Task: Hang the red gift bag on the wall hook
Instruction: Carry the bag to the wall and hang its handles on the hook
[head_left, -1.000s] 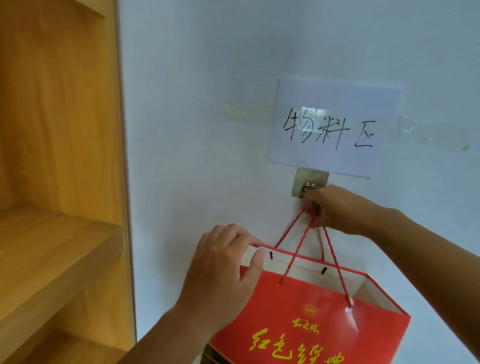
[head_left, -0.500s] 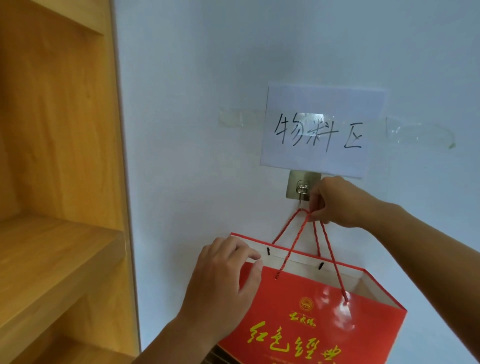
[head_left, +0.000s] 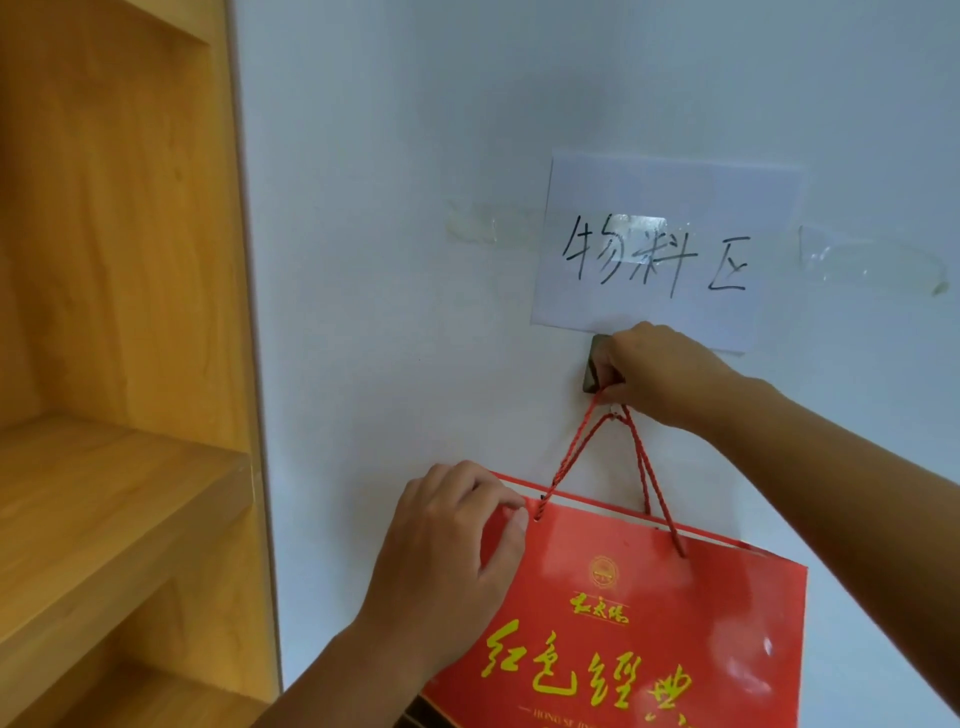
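Bag handles — right-hand grip — at hook

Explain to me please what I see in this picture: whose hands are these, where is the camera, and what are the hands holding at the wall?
There is no machine here. A person wears one camera on the head, and it looks forward and down, so you see that person's own two bare hands from above.

The right hand is raised to the metal hook stuck on the white wall, just under a paper sign with handwriting. It pinches the red cord handles of the bag at the hook and covers most of it, so I cannot tell whether the cords are already over it.

The left hand grips the top left edge of the red gift bag, which has yellow writing, and steadies it against the wall.

On the left stands a wooden shelf. Strips of clear tape are on the wall beside the sign.
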